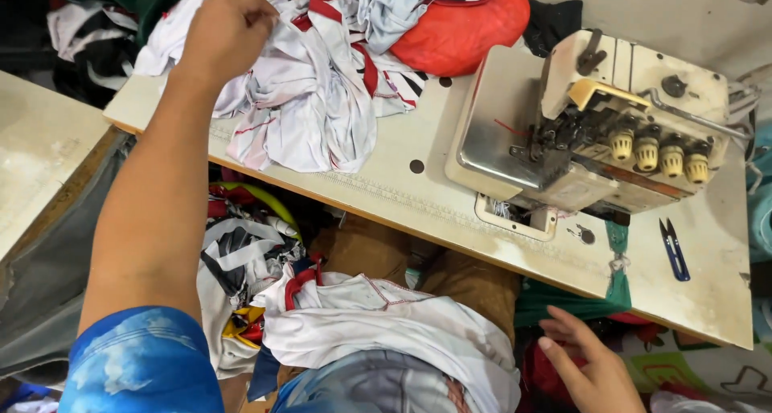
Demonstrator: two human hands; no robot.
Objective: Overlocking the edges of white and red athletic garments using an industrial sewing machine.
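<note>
Head view: left hand (225, 35) has its fingers pinched shut on the white-and-red fabric pile (310, 91), heaped left of the sewing machine (587, 123) on the bench (418, 184), long axis running away from the person. Right hand (591, 369) hangs open, empty, below the machine.

Bright, even daylight fills the head view, strongest on the pale sewing table (418, 189) and the white cloth pile (310, 83). Under the table, toward the lower middle, lies deep shadow. The sewing machine's (595, 123) metal plate shows soft glare. Focus is sharp; the edges bend slightly.
</note>
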